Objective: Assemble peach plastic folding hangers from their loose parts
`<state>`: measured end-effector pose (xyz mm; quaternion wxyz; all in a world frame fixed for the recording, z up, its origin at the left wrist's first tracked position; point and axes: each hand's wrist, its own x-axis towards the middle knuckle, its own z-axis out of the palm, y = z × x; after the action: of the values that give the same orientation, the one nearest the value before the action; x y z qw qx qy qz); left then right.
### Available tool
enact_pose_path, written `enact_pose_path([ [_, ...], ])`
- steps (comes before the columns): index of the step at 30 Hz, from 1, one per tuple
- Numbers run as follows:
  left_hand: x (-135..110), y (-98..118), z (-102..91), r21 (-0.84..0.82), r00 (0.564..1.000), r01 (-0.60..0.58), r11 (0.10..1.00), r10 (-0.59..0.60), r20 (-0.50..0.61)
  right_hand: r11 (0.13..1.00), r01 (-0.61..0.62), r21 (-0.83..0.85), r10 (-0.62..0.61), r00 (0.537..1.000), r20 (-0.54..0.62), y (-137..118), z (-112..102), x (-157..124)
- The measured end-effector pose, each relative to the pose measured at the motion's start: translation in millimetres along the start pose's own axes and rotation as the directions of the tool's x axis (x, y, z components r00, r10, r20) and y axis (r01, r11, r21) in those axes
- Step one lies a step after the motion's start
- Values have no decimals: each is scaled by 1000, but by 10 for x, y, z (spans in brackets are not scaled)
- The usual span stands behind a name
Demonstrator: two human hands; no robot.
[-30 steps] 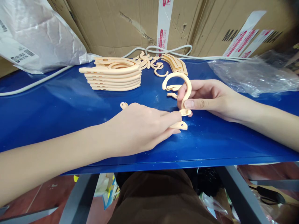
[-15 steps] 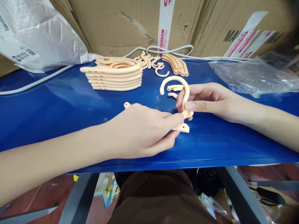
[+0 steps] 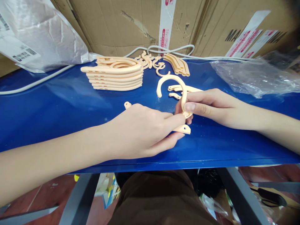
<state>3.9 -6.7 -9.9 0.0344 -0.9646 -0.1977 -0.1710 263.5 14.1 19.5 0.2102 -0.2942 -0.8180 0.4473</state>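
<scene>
My right hand pinches a cream plastic hanger hook near its base, the curve pointing up and left. Below it, my left hand is closed around a cream hanger arm. One end with a small hole sticks out at the right, and another holed end shows beyond the knuckles; most of it is hidden by the hand. The left fingertips touch the base of the hook. Just behind the right hand lie a few loose cream hanger pieces, partly covered by it.
A stack of cream hanger parts stands at the back left of the blue table. Behind are loose hooks and curved arms. A clear plastic bag, a silver parcel, a white cable and cardboard boxes line the back.
The hook in my right hand has tipped and shifted a little left, and its base sits lower against the left fingertips. My left hand and the hanger arm have barely moved.
</scene>
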Motion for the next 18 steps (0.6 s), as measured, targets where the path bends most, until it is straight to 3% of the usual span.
enact_pose_path([
  [3, 3, 2, 14, 2, 1000, 10, 1000, -10, 18, 998, 31, -58, -32, 999, -23, 9, 34, -11],
  [7, -2, 5, 3, -15, 999, -12, 1000, 11, -47, 991, 80, -107, -84, 996, -37, 34, 63, -24],
  [12, 15, 22, -111, -30, 998, 1, 1000, 1, 62, 987, 80, -143, -85, 996, -26, 10, 55, -21],
  [18, 33, 22, -151, -38, 995, 21, 999, -17, 101, 978, 97, -185, -102, 995, -16, -19, 46, -19],
])
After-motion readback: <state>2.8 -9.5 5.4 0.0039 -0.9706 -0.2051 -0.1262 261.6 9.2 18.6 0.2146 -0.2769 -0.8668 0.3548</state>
